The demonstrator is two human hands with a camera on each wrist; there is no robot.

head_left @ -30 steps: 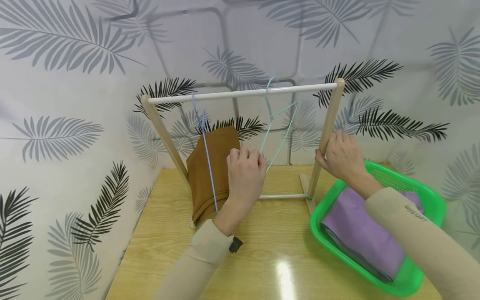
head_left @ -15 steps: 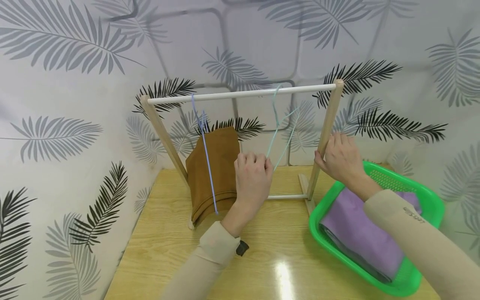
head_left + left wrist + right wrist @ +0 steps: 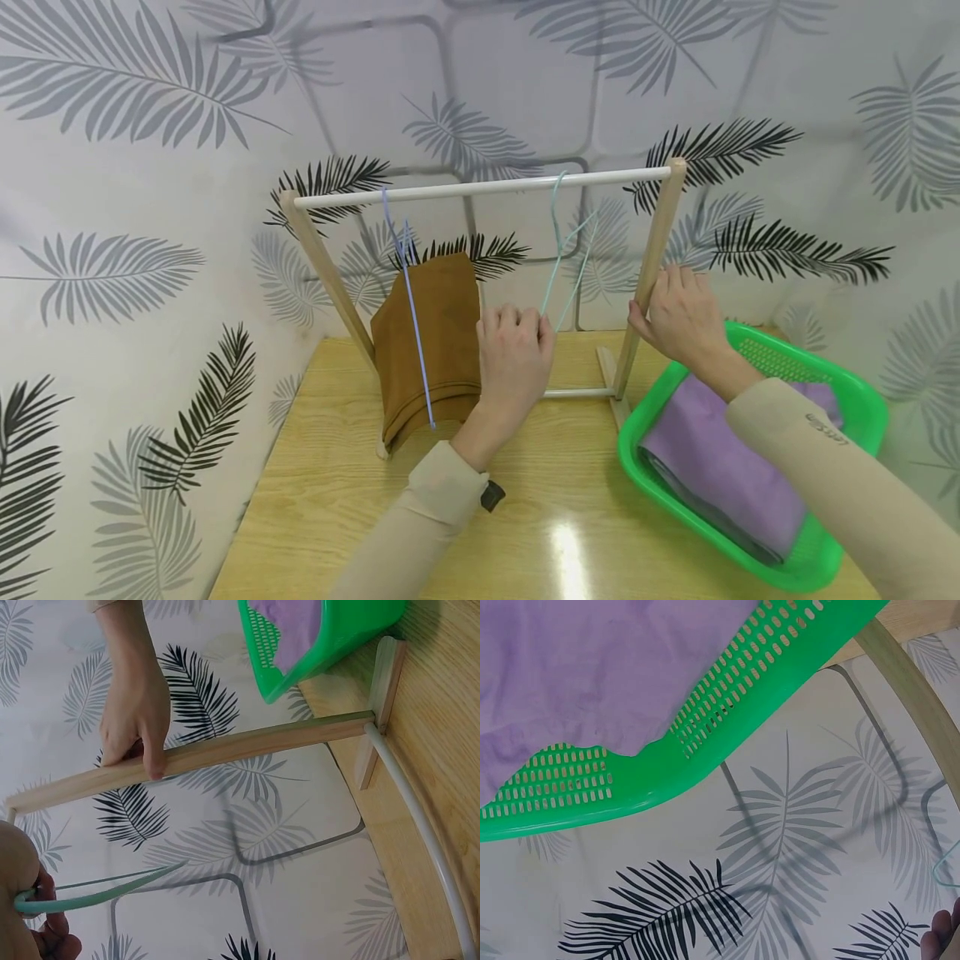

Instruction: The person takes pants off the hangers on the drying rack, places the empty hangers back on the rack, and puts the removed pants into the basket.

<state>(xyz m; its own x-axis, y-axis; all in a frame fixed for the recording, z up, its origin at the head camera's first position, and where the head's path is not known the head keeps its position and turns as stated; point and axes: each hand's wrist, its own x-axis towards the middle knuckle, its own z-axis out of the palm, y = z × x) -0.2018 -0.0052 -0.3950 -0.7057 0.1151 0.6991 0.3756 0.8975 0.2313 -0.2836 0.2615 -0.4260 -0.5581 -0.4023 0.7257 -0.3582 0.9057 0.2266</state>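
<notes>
My left hand (image 3: 513, 358) holds the lower end of a pale teal clothes hanger (image 3: 558, 246), whose hook hangs over the rack's white top rail (image 3: 480, 188). In the left wrist view the teal hanger (image 3: 90, 901) passes between the curled fingers. My right hand (image 3: 686, 321) grips the rack's right wooden upright (image 3: 662, 225), thumb on the near side. Left of my left hand, a folded brown garment (image 3: 438, 325) hangs on a lilac hanger (image 3: 417, 333) from the same rail. Fingertips (image 3: 939, 930) show at the right wrist view's lower corner.
A green perforated basket (image 3: 626, 475) stands on the wooden table (image 3: 525, 542) at the right, under my right forearm. Folded purple cloth (image 3: 720, 467) lies in it. Behind the rack is a leaf-patterned wall (image 3: 517, 83). The rack's white lower bar (image 3: 577, 392) runs near the tabletop.
My left hand has moved right and slightly down with the teal hanger, whose hook has slid right along the rail. My right hand stays on the upright.
</notes>
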